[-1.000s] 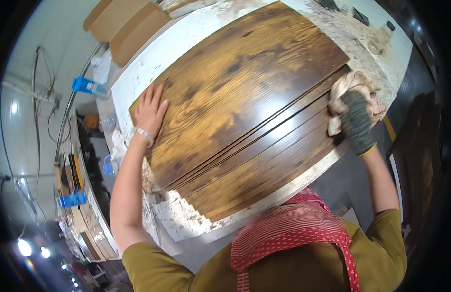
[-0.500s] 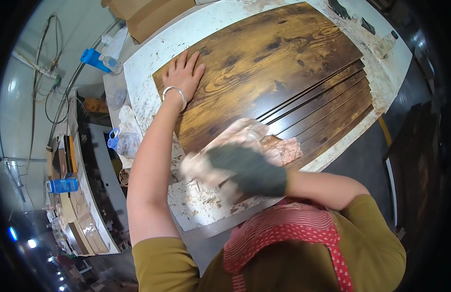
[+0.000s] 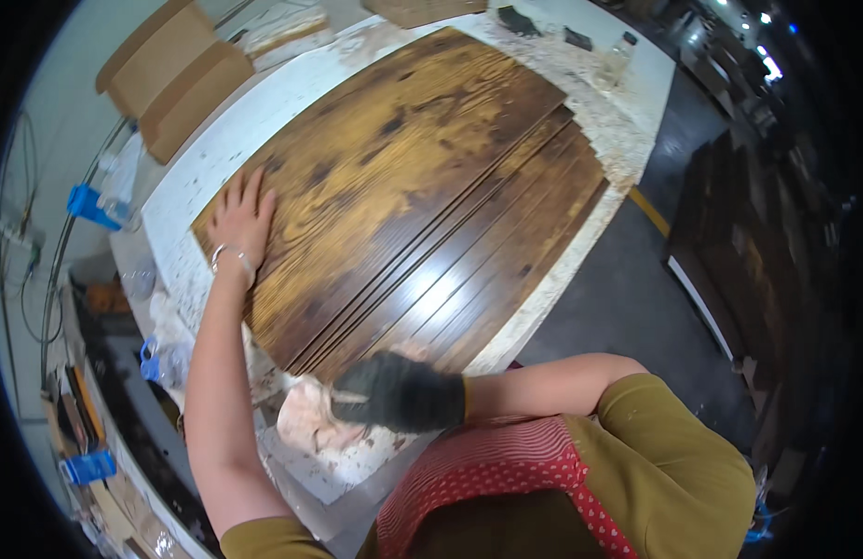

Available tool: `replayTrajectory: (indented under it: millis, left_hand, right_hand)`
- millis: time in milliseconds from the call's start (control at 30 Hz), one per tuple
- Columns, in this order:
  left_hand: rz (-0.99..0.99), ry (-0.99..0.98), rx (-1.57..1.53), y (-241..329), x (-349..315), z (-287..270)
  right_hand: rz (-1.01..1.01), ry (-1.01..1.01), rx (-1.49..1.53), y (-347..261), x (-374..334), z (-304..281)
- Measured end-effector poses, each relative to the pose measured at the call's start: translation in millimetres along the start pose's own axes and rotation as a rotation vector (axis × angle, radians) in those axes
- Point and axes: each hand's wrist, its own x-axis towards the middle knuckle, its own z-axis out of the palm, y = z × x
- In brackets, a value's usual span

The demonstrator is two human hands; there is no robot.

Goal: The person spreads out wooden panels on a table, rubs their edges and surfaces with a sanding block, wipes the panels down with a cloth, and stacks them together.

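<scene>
A fanned stack of dark brown wood-grain boards (image 3: 385, 158) lies on a white, stained worktable. My bare left hand (image 3: 240, 224), with a bracelet at the wrist, rests flat on the top board's left end, fingers spread. My right hand (image 3: 401, 391) wears a dark glove and grips a crumpled pale pink rag (image 3: 310, 419). It is at the near edge of the stack, low in the view, and the rag hangs over the table's near left part. Part of the rag is hidden beneath the glove.
An open cardboard box (image 3: 175, 84) stands at the far left. A blue-topped bottle (image 3: 94, 205) and a clear jug with a blue handle (image 3: 166, 361) are on the left. A small glass bottle (image 3: 618, 58) stands at the far right. Dark stacked boards (image 3: 748, 252) are beyond the table's right side.
My right hand has drawn the rag nearer to me, off the middle of the boards' near edge. The view has turned and shifted; my left hand stays on the top board.
</scene>
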Motion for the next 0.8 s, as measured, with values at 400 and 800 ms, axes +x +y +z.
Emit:
replayTrajectory:
  millis: [400, 800]
  left_hand:
    - [0.035, -0.003, 0.031, 9, 7, 1]
    - [0.118, 0.037, 0.081, 12, 4, -8]
  right_hand:
    - [0.586, 0.245, -0.981, 139, -167, -240]
    - [0.792, -0.084, -0.908, 220, -233, -290]
